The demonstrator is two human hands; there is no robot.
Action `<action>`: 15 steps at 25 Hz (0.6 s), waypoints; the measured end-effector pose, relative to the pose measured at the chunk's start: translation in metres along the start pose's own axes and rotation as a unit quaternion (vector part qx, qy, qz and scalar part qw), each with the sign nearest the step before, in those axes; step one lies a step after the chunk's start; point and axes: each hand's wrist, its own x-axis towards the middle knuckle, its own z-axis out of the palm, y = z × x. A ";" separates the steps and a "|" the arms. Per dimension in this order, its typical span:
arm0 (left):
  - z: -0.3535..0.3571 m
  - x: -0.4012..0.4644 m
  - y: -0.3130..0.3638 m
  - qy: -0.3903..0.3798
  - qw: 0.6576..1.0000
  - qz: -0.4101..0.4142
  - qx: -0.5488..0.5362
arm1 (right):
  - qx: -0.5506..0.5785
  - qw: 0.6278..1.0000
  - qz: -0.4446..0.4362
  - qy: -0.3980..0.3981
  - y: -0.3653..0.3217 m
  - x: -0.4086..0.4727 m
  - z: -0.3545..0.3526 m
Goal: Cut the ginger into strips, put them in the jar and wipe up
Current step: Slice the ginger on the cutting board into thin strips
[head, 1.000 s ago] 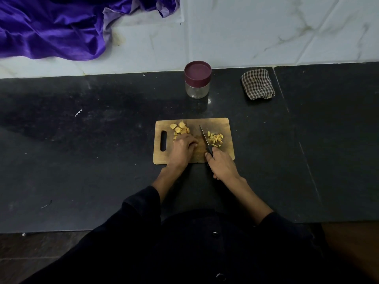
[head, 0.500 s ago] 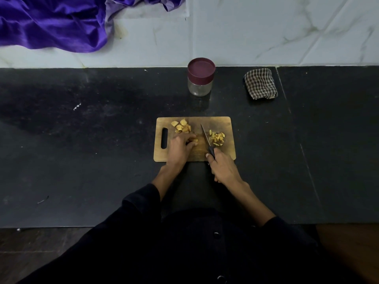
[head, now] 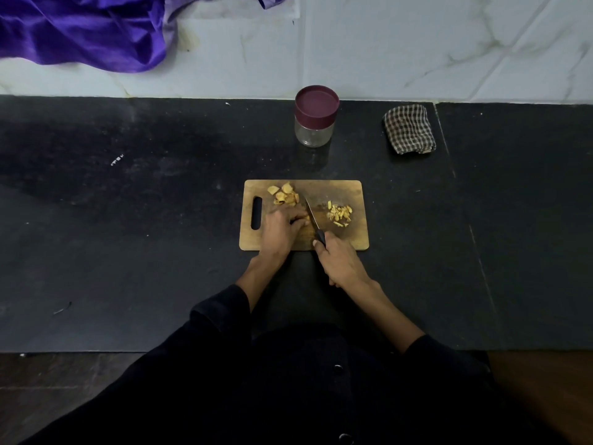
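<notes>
Dark-handled kitchen knife [head: 313, 221]: right hand [head: 340, 263] has its fingers curled round the handle, blade slanting across the middle of the rectangular wooden cutting board [head: 349, 239].
Left hand [head: 279, 229]: fingers bent down onto a small ginger piece just left of the blade; the piece itself is mostly hidden.
Pale yellow ginger slices [head: 285, 194]: loose heap at the board's far left, still to be cut.
Thin yellow ginger strips [head: 339, 214]: small pile on the board's right half.
Handling: ginger looks light, firm and probably damp, likely to skid; best pinned flat with fingertips tucked back.
Clear jar with maroon lid [head: 316, 115]: beyond the board, lid on.
Brown checked folded cloth [head: 409, 129]: beyond the board, to the right.
Room: black stone counter [head: 128, 236] lies bare on both sides of the board; its near edge sits close to the person.
</notes>
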 end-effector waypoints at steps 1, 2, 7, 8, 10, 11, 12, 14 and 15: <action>0.000 0.000 0.000 0.000 1.000 -0.001 -0.001 | -0.002 1.000 0.002 -0.004 -0.001 0.001 0.000; -0.001 0.001 -0.001 0.000 1.000 -0.003 -0.003 | -0.004 1.000 0.005 -0.007 -0.002 0.001 -0.001; -0.003 0.001 0.001 -0.010 1.000 0.002 0.012 | -0.013 0.999 0.029 -0.012 -0.008 0.003 0.002; -0.002 0.001 0.002 -0.012 1.000 0.003 0.015 | -0.016 0.999 0.035 -0.014 -0.008 0.003 0.003; -0.002 0.001 0.004 -0.009 1.000 0.008 0.022 | -0.023 0.999 0.042 -0.011 -0.008 0.002 0.005; -0.001 0.001 0.004 -0.006 1.000 0.013 0.023 | -0.026 0.999 0.044 -0.009 -0.006 0.000 0.007; -0.001 0.001 0.003 -0.002 1.000 0.017 0.021 | -0.031 0.998 0.046 -0.009 -0.004 -0.002 0.009; 0.000 0.001 0.001 0.001 1.000 0.021 0.018 | -0.042 0.998 0.051 -0.013 0.001 -0.008 0.013; 0.000 0.001 0.000 0.000 1.000 0.019 0.019 | -0.043 0.998 0.053 -0.014 0.004 -0.011 0.013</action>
